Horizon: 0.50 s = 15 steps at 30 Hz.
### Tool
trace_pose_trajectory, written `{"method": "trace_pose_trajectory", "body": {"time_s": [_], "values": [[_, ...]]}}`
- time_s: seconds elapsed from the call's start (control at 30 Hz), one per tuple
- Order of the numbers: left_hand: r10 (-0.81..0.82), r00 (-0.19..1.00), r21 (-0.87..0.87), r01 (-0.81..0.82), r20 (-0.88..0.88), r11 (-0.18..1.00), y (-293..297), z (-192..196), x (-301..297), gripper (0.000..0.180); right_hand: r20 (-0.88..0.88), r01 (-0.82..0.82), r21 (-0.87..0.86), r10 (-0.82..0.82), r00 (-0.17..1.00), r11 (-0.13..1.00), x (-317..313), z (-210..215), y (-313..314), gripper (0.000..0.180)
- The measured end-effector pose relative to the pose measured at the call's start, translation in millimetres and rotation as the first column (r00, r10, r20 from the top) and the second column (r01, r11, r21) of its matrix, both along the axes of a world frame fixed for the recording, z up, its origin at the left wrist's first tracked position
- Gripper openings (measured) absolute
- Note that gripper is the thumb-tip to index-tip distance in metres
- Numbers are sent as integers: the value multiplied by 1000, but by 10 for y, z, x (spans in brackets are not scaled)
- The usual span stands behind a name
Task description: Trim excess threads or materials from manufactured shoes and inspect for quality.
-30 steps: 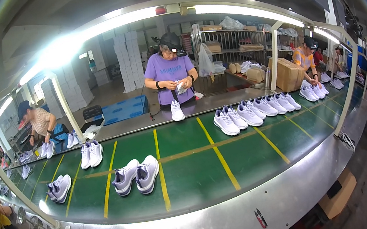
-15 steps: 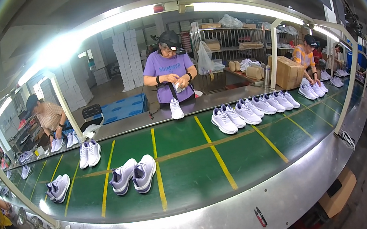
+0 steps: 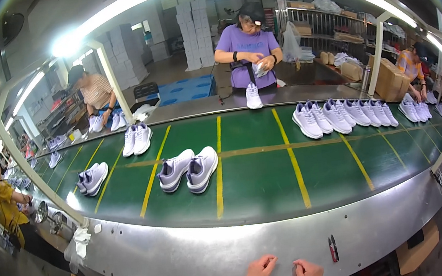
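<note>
My left hand [image 3: 262, 271], with a black band at its wrist, hovers at the near edge of the metal ledge [image 3: 191, 251], fingers curled in and nothing visible in them. Beside it, a small gap away, my right hand [image 3: 309, 275] is loosely closed, also showing nothing held. Two slim pen-like things [image 3: 333, 249], red and black, lie on the ledge to the right of my right hand. Beyond the ledge, a pair of white and lilac sneakers [image 3: 202, 169] stands on the green conveyor belt [image 3: 258, 189], out of reach of both hands.
More sneakers [image 3: 335, 114] line the belt's far right; other pairs [image 3: 136, 139] stand left. Across it, a person in purple [image 3: 247, 42] handles a small item behind one sneaker [image 3: 253, 96]. Frame posts [image 3: 42, 178] rise from the ledge. A cardboard box [image 3: 389, 79] sits far right.
My view has swung left and down, so the scene sits further right and higher. More of both my hands and my left wrist shows. The sneakers keep their places against the belt's yellow lines.
</note>
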<state>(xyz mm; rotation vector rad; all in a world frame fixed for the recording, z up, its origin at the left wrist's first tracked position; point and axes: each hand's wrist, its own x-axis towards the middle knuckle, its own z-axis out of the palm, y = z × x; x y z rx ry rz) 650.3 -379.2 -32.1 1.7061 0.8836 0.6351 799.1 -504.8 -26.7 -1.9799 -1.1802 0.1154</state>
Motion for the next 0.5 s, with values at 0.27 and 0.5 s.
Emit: {"method": "trace_pose_trajectory", "body": {"time_s": [0.27,0.5], "values": [[-14,999,13,13,39,1000,-103,-52,63,19,11,-6,50,5,1000,999,45,-58,-84,13],[-44,999,-63,45,11,997,-123,-32,67,20,85,-45,-78,52,995,996,96,-114,-193,17]]}}
